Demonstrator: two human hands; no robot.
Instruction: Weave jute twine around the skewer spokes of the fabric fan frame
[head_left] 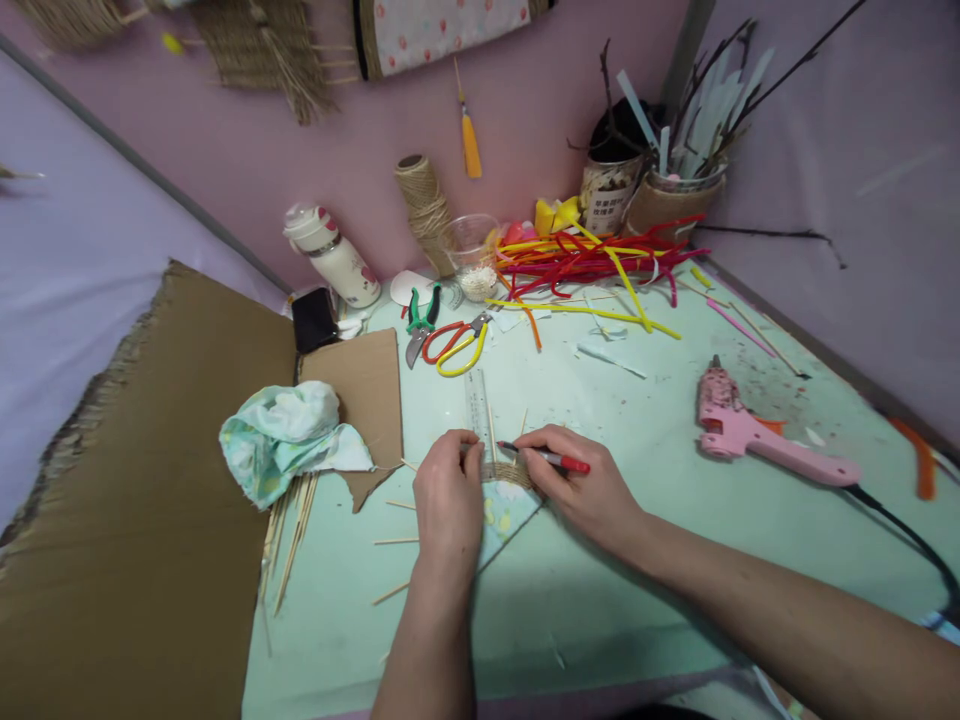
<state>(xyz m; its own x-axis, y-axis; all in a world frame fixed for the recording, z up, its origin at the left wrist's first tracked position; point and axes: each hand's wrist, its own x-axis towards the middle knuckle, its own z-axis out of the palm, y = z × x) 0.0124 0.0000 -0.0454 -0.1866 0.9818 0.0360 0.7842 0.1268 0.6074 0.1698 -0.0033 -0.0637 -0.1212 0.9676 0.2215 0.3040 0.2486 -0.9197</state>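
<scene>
My left hand (pixel 448 497) presses down on a clear plastic ruler (pixel 478 402) that runs away from me across a small piece of patterned fabric (pixel 504 510) with a twine-wrapped edge (pixel 508 473). My right hand (pixel 581 483) pinches a red pen (pixel 551 458), its tip touching the ruler's right edge just above the twine. Both hands rest on the pale green table (pixel 637 590) near its middle.
Cardboard sheets (pixel 150 520) and a crumpled cloth (pixel 285 435) lie left, with thin wooden sticks (pixel 289 535) beneath. Scissors (pixel 454 345) and pliers (pixel 421 322) sit behind the ruler. A pink glue gun (pixel 750 435) lies right. Pipe cleaners (pixel 592 260), twine spool (pixel 424 210), bottle (pixel 334 255) and jars line the back.
</scene>
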